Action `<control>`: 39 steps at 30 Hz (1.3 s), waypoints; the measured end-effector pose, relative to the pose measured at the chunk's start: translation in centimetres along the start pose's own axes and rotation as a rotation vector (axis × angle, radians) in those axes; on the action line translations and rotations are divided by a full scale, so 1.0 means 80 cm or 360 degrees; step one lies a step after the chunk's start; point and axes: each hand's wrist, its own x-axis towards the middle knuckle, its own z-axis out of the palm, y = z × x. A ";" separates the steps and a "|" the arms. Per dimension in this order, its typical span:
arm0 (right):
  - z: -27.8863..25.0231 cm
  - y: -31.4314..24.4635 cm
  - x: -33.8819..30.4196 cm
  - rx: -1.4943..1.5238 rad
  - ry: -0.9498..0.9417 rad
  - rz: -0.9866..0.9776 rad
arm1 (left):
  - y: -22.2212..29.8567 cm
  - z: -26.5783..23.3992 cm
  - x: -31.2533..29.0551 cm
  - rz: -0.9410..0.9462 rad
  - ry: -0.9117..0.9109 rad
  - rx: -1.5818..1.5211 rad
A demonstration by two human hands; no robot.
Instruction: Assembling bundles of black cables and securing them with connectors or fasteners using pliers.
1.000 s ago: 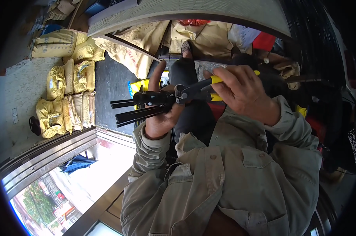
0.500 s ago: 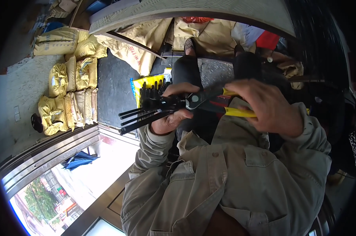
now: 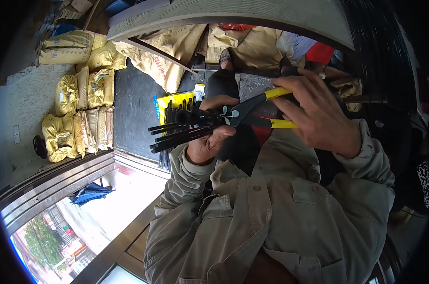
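Black frame (image 3: 189, 118) lies clamped in the left grip (image 3: 206, 145), its long axis running leftward. The right grip (image 3: 314, 113) is clamped on pliers (image 3: 245, 112), which reach left to the frame's near end.

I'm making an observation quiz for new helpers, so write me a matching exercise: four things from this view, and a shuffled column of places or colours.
Things
1. Plier-like tool
2. Bundle of black rods nearest the camera
3. Umbrella
4. Stacked sacks

Places or colours
A. Blue, toward the lower left of the picture
B. In the right hand
C. Yellowish, left side of the picture, above the middle
D. In the left hand

Right pairs: 1-B, 2-D, 3-A, 4-C
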 end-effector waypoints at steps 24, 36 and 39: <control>-0.003 0.025 0.006 0.2474 -0.1048 0.0530 | 0.026 0.017 0.033 -0.0170 0.0273 -0.0143; 0.123 -0.061 -0.005 0.3595 -0.0303 0.0341 | 0.000 0.003 0.039 -0.0172 0.0314 -0.0381; 0.119 -0.043 -0.004 0.3287 -0.0200 0.0449 | 0.010 0.003 0.034 -0.0233 0.0447 -0.0217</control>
